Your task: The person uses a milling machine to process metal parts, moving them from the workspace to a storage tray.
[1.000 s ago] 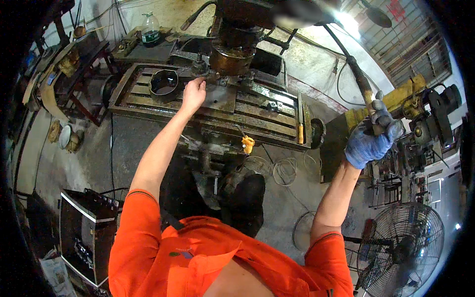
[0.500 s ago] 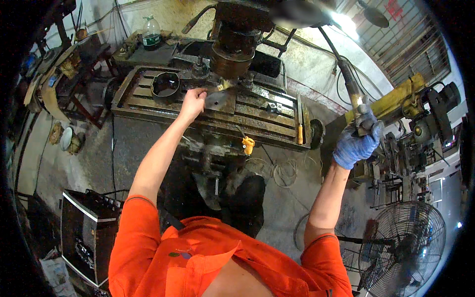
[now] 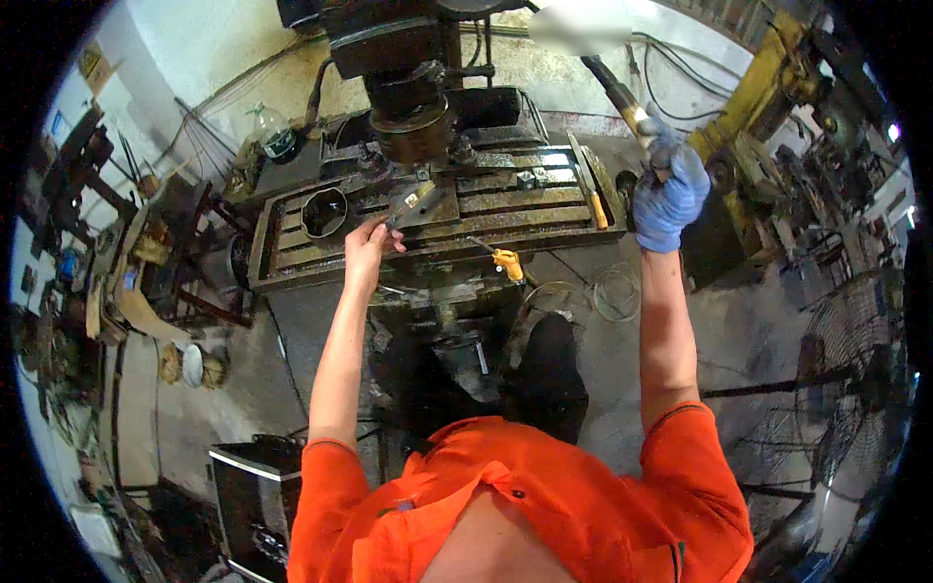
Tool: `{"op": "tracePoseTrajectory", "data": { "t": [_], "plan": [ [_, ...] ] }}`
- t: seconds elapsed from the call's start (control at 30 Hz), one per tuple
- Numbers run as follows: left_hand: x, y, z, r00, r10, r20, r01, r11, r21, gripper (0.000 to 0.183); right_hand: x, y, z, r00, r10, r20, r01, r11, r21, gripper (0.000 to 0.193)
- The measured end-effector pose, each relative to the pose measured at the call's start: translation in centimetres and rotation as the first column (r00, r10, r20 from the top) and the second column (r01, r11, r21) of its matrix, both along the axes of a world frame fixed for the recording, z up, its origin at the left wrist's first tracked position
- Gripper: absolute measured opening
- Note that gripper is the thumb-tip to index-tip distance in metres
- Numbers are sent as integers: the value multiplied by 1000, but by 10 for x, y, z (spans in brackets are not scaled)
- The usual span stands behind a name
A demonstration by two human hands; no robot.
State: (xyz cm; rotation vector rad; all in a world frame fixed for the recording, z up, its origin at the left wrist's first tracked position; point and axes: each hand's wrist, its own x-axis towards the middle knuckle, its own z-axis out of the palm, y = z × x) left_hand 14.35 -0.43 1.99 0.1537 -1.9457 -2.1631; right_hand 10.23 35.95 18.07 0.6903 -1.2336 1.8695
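Note:
My bare left hand (image 3: pixel 364 255) is closed at the near edge of a slotted machine table (image 3: pixel 515 229). Its fingers pinch a thin tool with a yellowish part (image 3: pixel 412 200), whose exact kind I cannot make out. That tool points up and right, over a flat dark plate (image 3: pixel 439 206) below the machine's spindle head (image 3: pixel 408 126). In a blue knitted glove, my right hand (image 3: pixel 671 189) is wrapped round the end of a long machine lever (image 3: pixel 612 89), up at the right. A dark round bowl (image 3: pixel 325 212) stands on the table left of the plate.
A yellow-handled tool (image 3: pixel 507 262) hangs at the table's front. Along its right end lies a long tool with a yellow-orange handle (image 3: pixel 599 208), near small metal blocks (image 3: pixel 533 179). A large bottle (image 3: pixel 274 131) stands behind left; a fan (image 3: pixel 836 379) stands at the right.
The view has shifted. My left hand has drawn back toward me with the thin tool, from the plate to the table's near edge. My right hand stays on the lever.

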Motion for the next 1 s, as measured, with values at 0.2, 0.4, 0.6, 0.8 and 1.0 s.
{"op": "tracePoseTrajectory", "data": {
  "t": [0.2, 0.4, 0.6, 0.8, 1.0],
  "plan": [
    [11, -2, 1, 1000, 15, 26, -14, 999, -34, 29, 10, -3, 3, 999, 41, -22, -39, 997, 68, 33],
    [21, -2, 12, 999, 16, 36, -15, 1000, -21, 28, 6, 0, 10, 993, 115, 35, -117, 992, 53, 31],
    [24, 3, 22, 999, 28, 32, -28, 1000, -8, 28, 9, 5, 22, 995, 73, 64, -78, 994, 78, 21],
    [21, 9, 24, 1000, 12, 29, -11, 1000, -21, 27, 2, 11, 34, 995, 74, 68, -83, 987, 139, 15],
    [7, 6, 17, 999, 37, 20, -37, 999, 32, 26, 11, 10, 55, 994, 95, 49, -101, 985, 137, 23]
  ]
}}
